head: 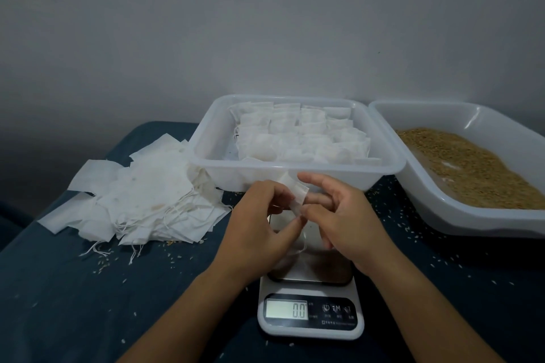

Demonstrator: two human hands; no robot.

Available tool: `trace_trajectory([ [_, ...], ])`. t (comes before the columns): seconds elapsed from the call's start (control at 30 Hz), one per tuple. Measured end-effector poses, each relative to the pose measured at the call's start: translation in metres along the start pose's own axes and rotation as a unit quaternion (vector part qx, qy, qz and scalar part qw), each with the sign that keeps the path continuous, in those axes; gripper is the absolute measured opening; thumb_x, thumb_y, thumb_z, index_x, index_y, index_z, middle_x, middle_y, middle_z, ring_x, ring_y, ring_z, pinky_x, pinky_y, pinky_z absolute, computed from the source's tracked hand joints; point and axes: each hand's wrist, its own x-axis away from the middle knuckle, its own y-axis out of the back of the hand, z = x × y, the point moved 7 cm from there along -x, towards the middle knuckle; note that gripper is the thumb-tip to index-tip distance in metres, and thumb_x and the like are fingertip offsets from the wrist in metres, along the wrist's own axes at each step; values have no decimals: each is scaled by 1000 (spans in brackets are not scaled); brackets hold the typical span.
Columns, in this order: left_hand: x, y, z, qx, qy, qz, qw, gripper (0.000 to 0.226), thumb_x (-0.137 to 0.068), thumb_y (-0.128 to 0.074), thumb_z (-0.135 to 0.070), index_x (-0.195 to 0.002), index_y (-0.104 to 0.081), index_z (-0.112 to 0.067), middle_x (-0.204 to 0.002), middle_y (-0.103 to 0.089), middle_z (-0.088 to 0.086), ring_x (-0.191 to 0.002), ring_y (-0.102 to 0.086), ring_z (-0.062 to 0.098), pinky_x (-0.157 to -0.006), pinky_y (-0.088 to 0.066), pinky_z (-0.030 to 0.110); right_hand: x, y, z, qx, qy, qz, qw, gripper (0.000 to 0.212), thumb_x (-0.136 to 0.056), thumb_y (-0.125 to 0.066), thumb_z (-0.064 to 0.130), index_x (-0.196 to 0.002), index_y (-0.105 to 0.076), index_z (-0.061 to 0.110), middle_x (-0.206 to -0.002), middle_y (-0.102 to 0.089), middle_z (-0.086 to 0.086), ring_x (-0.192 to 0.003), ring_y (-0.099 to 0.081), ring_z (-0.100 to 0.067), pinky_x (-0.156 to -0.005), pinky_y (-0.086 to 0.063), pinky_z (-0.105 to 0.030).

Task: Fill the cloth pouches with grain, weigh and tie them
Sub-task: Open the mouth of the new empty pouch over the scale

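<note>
pouch (295, 192) pinched by my left hand (259, 224) and right hand (345, 221) mid-frame above the scale (309, 312), probably for tying.

Count of things on the table

There are two hands, the left hand (259, 215) and the right hand (339, 215), and together they hold one cloth pouch (295, 190). There are two white plastic tubs: the middle tub (203, 144) keeps many filled pouches (300, 138), too many to count exactly, and the right tub (413, 186) keeps grain (477, 168). One scale (309, 315) shows 0.0. One pile of empty pouches (141, 200) lies at the left.
</note>
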Motion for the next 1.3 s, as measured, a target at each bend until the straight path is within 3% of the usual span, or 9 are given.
trace_trajectory([
  [0.23,3,-6,5,-1,30,4,1000,37,-81,-84,-19,-103,-56,-30,-99,-60,-15,-96,-65,15,-82,-56,31,0,2,-2,71,9,-4,997,37,-103,-65,18,-136,-62,37,-76,-77,11,-36,-52,-14,-41,-46,-22],
  [0.37,4,-7,5,5,33,-1,999,30,-87,-78,-22,-104,-55,-32,-98,-61,-15,-95,-66,15,-81,-56,32,1,3,-2,86,13,1,996,41,-105,-59,12,-139,-60,35,-67,-72,10,-36,-52,-13,-42,-46,-23],
  [0.5,4,-7,6,13,41,3,999,37,-83,-81,-23,-106,-55,-35,-102,-61,-15,-97,-66,16,-81,-56,31,2,0,0,70,12,6,997,49,-101,-60,4,-136,-59,38,-93,-81,9,-37,-53,-12,-39,-46,-24],
  [0.73,4,-7,2,32,39,3,999,34,-85,-74,-20,-105,-54,-40,-105,-64,-14,-99,-68,17,-82,-57,29,2,-1,-1,73,26,-2,997,37,-99,-72,20,-130,-63,39,-95,-81,9,-51,-64,2,-41,-47,-19],
  [0.9,5,-8,1,45,47,12,998,27,-89,-72,-20,-105,-56,-35,-104,-66,-13,-98,-69,18,-81,-58,31,2,1,2,98,52,-22,994,34,-97,-74,21,-123,-66,42,-90,-81,11,-81,-76,-1,-60,-53,-11],
  [1.03,4,-7,4,52,73,0,996,22,-96,-69,-15,-99,-57,-32,-97,-67,-13,-93,-69,15,-77,-57,28,3,3,3,113,66,-40,991,28,-99,-72,22,-121,-71,40,-94,-81,14,-70,-72,5,-55,-50,-9],
  [1.1,4,-5,8,53,97,-8,994,21,-97,-68,-16,-97,-56,-33,-92,-67,-12,-87,-68,12,-72,-55,26,4,4,5,152,88,-53,983,30,-99,-72,23,-123,-71,41,-95,-80,15,-76,-72,6,-62,-51,-9],
  [1.2,4,-2,12,61,125,-28,990,22,-95,-69,-16,-95,-55,-32,-87,-66,-13,-77,-64,6,-65,-50,16,5,5,9,248,121,-76,958,37,-97,-72,24,-131,-68,36,-91,-79,15,-84,-72,2,-75,-54,-13],
  [1.3,4,1,15,64,142,-39,987,25,-91,-69,-11,-93,-54,-31,-86,-65,-12,-74,-62,6,-65,-48,13,5,6,12,286,142,-73,945,40,-96,-72,23,-134,-66,35,-88,-78,16,-70,-71,-7,-72,-56,-25],
])
